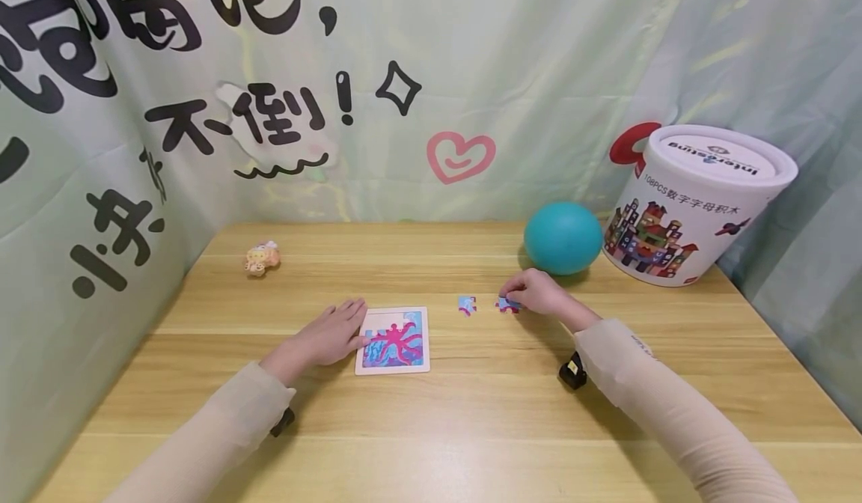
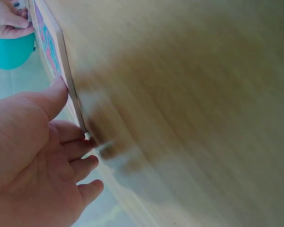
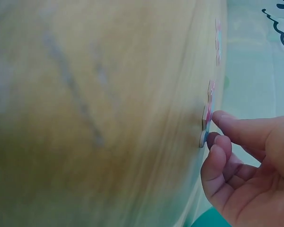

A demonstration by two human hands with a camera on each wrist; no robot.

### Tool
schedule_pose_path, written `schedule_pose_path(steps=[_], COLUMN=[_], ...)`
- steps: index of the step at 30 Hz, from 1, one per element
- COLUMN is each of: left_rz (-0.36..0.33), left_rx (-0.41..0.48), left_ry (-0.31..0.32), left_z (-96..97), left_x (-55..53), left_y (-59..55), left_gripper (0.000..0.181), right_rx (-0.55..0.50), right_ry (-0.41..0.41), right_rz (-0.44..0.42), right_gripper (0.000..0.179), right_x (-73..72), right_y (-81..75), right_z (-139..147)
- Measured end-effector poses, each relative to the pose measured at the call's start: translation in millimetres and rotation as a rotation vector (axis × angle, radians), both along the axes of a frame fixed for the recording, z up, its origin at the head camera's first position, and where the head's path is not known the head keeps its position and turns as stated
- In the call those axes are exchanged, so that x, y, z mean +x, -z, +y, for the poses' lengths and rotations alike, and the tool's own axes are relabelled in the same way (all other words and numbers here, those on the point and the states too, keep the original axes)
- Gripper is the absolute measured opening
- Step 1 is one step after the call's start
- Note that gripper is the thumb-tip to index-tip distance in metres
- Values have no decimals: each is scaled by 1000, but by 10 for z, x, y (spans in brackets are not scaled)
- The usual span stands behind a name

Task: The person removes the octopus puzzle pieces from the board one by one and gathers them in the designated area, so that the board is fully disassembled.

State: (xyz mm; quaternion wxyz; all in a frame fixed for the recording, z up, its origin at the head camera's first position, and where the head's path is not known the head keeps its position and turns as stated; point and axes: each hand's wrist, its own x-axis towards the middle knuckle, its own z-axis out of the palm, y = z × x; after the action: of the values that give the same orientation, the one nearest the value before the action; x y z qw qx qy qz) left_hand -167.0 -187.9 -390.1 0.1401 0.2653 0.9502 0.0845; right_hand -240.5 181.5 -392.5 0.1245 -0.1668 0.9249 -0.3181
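A small framed jigsaw puzzle (image 1: 393,372) shows a pink octopus on blue, with a pale bare patch at its upper part. My left hand (image 1: 333,333) lies along the puzzle's left side, fingers extended; in the left wrist view the thumb (image 2: 58,97) rests on the frame and the index finger is at its corner. To the right, my right hand (image 1: 536,291) pinches a blue and pink puzzle piece (image 1: 507,306) between thumb and fingers, low at the tabletop. Another loose puzzle piece (image 1: 467,305) lies between that piece and the frame.
Behind my right hand sits a teal ball (image 1: 563,238), next to a large white tub (image 1: 687,211) with printed blocks on it. A small figurine (image 1: 262,258) stands at the back left of the wooden table (image 1: 458,428). A printed curtain (image 1: 377,166) hangs along the back and sides.
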Motion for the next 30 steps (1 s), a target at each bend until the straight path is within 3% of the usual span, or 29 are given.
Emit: schedule_pose_path(steps=[8, 16, 22, 30], left_rz=[9, 9, 1, 9], left_rx=[-2, -8, -13, -4], left_ry=[4, 3, -5, 3], left_z=[-9, -6, 6, 0], left_x=[-2, 1, 7, 9], left_y=[9, 10, -6, -1], left_gripper=[60, 61, 61, 60], right_rx=[5, -48, -112, -76], right_ry=[-53, -150, -261, -384], right_rz=[81, 109, 93, 98], right_gripper=[16, 18, 19, 17], right_x=[51, 116, 157, 220], right_y=[-107, -200, -160, -52], right_z=[-137, -531, -866, -1210])
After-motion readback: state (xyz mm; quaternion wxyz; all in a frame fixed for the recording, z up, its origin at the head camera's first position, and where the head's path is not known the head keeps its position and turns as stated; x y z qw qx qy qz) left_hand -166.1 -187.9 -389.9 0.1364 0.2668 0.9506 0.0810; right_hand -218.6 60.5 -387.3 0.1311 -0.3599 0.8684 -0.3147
